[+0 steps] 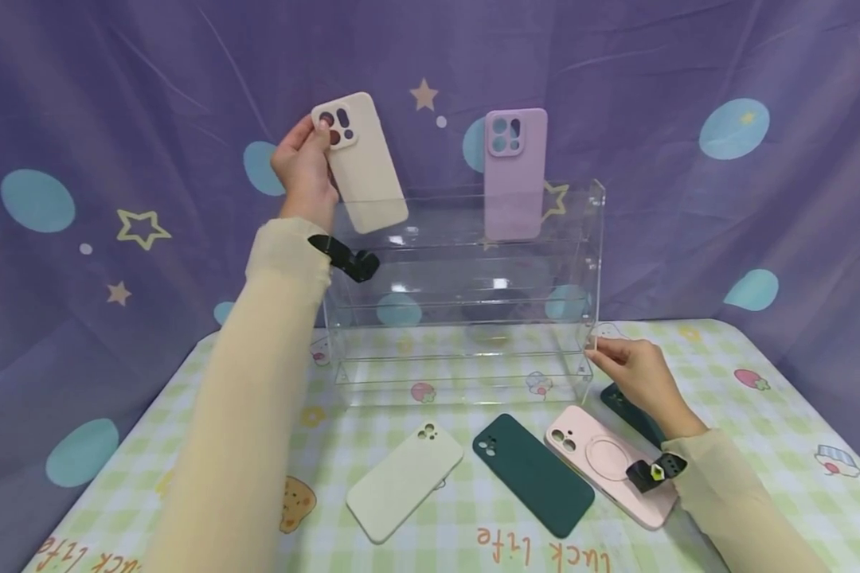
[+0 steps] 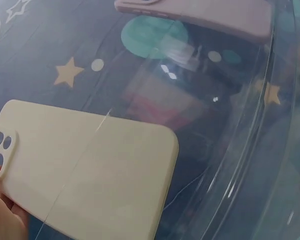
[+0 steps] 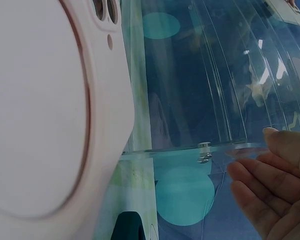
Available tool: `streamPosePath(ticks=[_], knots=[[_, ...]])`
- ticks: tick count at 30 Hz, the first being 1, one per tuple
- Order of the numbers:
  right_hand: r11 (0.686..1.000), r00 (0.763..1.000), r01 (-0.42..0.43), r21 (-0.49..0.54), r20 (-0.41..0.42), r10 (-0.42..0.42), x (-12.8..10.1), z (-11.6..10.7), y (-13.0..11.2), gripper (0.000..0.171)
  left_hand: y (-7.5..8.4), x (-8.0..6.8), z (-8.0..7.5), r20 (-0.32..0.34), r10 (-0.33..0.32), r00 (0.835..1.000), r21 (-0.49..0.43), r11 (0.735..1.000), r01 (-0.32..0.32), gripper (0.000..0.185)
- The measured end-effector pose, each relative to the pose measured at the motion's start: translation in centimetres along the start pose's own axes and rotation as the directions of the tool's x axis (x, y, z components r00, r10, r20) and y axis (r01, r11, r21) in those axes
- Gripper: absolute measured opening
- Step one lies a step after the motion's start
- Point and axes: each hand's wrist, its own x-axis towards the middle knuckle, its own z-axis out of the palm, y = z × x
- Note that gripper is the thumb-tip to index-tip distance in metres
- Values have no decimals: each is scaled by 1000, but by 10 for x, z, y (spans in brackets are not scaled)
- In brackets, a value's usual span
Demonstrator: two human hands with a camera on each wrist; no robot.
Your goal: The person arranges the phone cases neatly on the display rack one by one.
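A clear tiered acrylic display stand (image 1: pixel 593 267) stands at the back of the table. At its top left, my left hand (image 1: pixel 306 165) pinches a cream phone case (image 1: pixel 374 179) by the camera-hole corner, thumb over the cutouts. That case leans to one side, and its lower end shows through the top tier's clear front panel in the left wrist view. A lilac phone case (image 1: pixel 517 171) stands upright in the top tier at the right. My right hand (image 1: pixel 641 382) grips the stand's right side panel low down, thumb and fingers on either side of its edge.
Before the stand lie a pale green phone case (image 1: pixel 404 483), a dark green one (image 1: pixel 533 475) and a pink one with a ring (image 1: pixel 605 461). Another dark case (image 1: pixel 632 414) is partly hidden under my right forearm. A purple patterned curtain (image 1: pixel 150 95) hangs behind.
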Motion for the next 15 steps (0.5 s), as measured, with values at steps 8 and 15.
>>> streamPosePath(ticks=[8,15], knots=[[1000,1000,-4,0,-5,4,-1,-2,-1,33,-3,-2,2,76,-33,997,135,991,23,23],[1000,1000,-8,10,5,8,1,0,0,33,-4,-2,-1,96,-74,993,209,977,53,23]])
